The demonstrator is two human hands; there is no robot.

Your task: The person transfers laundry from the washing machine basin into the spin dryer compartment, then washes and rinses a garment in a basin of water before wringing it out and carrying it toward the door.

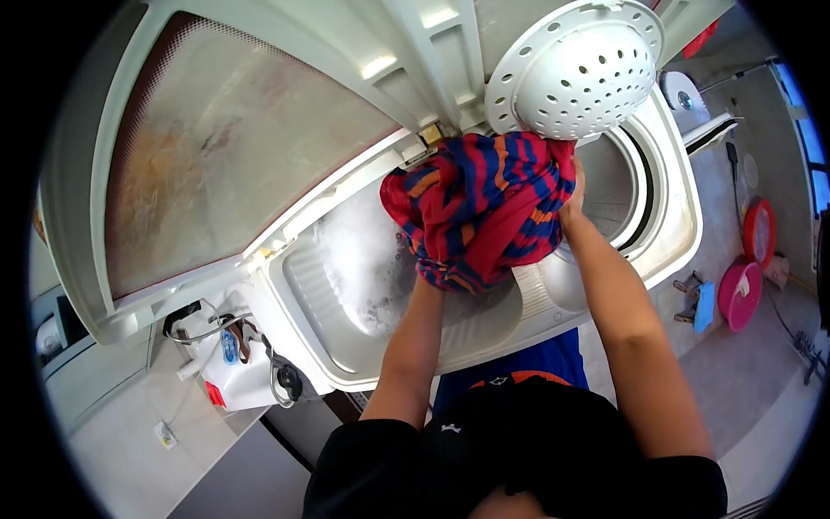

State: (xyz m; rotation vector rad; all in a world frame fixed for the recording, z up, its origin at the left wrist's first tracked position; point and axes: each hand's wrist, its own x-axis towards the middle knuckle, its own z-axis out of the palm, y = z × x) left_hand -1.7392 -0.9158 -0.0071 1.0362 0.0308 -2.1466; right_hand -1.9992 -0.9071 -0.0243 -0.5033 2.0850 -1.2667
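A bundled cloth point(493, 208) with red, blue and orange stripes hangs between my two hands, above the washing machine's wash tub point(324, 285). Foamy water shows in the tub below it. My left hand is hidden under the bundle's lower side; only the wrist and forearm come out from beneath it. At the bundle's right side my right hand point(572, 189) holds the cloth, fingers wrapped against it. To the right of the bundle lies the open round spin tub point(609, 195).
The raised lid point(242, 147) stands behind the wash tub, and a white perforated cover point(592, 78) tilts above the spin tub. Cables and a blue brush point(229, 346) lie at the left. A pink basin point(740, 297) and a red one point(759, 233) are on the right.
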